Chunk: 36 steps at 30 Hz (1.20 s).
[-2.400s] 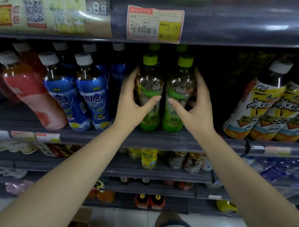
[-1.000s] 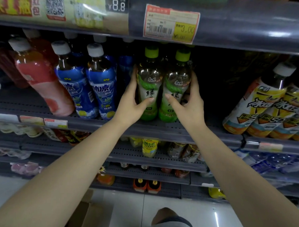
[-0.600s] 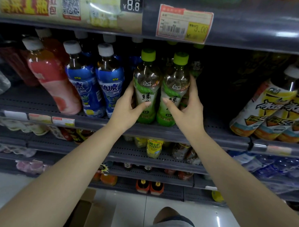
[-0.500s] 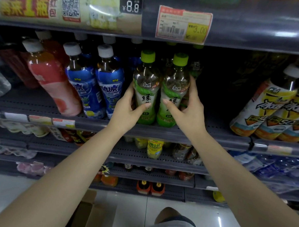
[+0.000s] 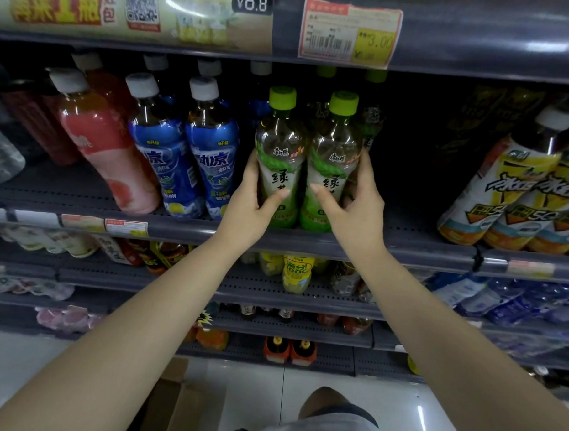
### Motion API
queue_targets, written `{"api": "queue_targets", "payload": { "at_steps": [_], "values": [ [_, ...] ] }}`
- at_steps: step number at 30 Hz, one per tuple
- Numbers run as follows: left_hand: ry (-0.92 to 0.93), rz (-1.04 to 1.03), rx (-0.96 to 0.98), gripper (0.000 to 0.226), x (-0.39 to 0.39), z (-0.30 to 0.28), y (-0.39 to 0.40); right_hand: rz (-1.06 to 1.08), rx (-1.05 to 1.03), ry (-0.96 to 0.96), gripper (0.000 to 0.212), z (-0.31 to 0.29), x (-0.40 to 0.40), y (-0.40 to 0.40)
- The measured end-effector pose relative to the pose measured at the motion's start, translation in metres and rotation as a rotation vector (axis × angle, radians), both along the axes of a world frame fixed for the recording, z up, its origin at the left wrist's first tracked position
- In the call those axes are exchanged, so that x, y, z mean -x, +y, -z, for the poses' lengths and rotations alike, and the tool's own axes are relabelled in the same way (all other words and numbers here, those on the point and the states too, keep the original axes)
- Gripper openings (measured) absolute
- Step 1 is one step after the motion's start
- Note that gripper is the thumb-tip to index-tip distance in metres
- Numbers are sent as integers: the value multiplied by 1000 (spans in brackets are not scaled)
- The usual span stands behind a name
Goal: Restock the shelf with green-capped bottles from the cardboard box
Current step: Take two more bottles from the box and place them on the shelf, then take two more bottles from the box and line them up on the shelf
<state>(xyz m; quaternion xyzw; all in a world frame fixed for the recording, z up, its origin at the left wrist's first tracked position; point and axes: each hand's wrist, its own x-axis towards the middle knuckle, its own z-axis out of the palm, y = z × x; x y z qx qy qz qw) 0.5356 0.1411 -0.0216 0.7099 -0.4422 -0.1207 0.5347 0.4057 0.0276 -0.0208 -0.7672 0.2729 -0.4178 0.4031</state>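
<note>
At the front edge of the grey shelf (image 5: 405,250), two green-capped bottles stood upright side by side, touching each other, and the person had a hand on each. The left hand (image 5: 249,207) was wrapped round the left green-capped bottle (image 5: 281,156), fingers curled behind its outer side and the thumb pressed across the front of the label. The right hand (image 5: 358,208) gripped the right green-capped bottle (image 5: 336,162) in the same way, thumb laid over the label and fingers closed round the far side (a mirror image of the other hand, really). Both bottle bases sat on the shelf near its lip. More green caps (image 5: 375,76) showed in the dark behind them, further back on the same shelf.

Just to the left stood two blue-labelled bottles (image 5: 187,165) with white caps, and beside those a pink-labelled bottle (image 5: 106,152) leaning to the left. Well over to the right, past a dark gap, were yellow-labelled bottles (image 5: 518,199) tilted the other way. A price tag (image 5: 350,32) reading 3.00 hung on the rail of the shelf above, right over the green caps.

Down on the pale floor, between the person's forearms, a corner of the cardboard box (image 5: 177,406) was visible at the bottom of the view; I couldn't tell what was inside it.
</note>
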Motion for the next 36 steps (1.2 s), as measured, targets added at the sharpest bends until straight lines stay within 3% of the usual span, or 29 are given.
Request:
{"api": "queue_targets", "payload": {
  "at_steps": [7, 12, 15, 20, 27, 30, 36],
  "values": [
    [22, -55, -14, 73, 14, 5, 19, 89, -19, 137, 84, -9, 20, 21],
    [-118, -108, -20, 58, 33, 18, 78, 99, 69, 120, 52, -10, 40, 69],
    [-148, -121, -76, 55, 34, 45, 131, -56, 129, 160, 47, -10, 30, 107],
    [-102, -310, -211, 51, 23, 101, 237, -363, 108, 191, 46, 7, -15, 191],
    [139, -669, -378, 50, 25, 155, 392, -772, 81, 325, 41, 49, -90, 334],
    [160, -829, -419, 49, 33, 172, 445, -935, 76, 358, 40, 73, -111, 383],
    [337, -1097, -518, 49, 64, 208, 502, -1174, 11, 433, 37, 123, -139, 448]
  ]
}}
